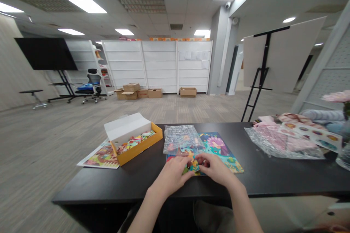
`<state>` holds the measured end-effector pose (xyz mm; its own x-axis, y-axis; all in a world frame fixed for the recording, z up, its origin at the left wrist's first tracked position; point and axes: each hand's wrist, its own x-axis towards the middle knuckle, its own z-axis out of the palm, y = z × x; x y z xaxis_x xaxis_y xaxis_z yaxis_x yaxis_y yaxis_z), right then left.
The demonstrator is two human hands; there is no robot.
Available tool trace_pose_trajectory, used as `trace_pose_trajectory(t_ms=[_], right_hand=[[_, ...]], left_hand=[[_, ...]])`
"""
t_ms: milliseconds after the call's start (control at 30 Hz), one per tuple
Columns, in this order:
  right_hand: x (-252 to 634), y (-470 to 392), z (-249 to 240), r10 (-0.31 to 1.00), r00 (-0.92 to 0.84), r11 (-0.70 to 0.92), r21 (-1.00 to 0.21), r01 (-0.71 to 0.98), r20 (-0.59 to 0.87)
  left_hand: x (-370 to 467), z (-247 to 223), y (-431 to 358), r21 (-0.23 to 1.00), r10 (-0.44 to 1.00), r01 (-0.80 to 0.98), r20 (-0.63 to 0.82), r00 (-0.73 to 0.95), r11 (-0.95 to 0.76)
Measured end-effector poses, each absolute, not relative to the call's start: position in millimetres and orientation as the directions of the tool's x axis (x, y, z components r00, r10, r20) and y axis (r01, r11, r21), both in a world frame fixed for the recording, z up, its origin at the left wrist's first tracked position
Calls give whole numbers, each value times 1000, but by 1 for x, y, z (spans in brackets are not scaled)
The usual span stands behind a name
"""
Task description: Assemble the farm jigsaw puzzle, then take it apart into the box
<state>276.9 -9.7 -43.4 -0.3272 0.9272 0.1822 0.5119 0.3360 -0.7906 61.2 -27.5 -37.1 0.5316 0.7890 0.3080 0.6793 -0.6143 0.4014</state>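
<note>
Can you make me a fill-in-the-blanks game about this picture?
1. Both hands, left hand and right hand, rest on a colourful ____.
2. The open box of pieces is ____ on the outside.
3. The table top is ____.

Missing words: puzzle; yellow; black

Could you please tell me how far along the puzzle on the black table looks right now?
Done: the yellow box lies open and the plastic bag is out on the puzzle board. In hand: the left hand and right hand pinch pieces at the board's near edge. Left: many loose pieces in the box.
</note>
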Motion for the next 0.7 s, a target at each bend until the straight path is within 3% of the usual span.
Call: trace_pose_trajectory(t_ms=[200, 500, 700], right_hand=[[273, -13, -41, 902, -403, 311, -878, 363, 154], [273, -16, -31, 896, -399, 347, -868, 355, 195], [276, -7, -40, 943, -271, 275, -906, 321, 191]], left_hand=[[60, -39, -27, 402, 792, 682, 312, 524, -610], [63, -29, -32, 411, 745, 623, 409, 527, -666], [54, -41, -22, 249, 784, 804, 495, 374, -540]])
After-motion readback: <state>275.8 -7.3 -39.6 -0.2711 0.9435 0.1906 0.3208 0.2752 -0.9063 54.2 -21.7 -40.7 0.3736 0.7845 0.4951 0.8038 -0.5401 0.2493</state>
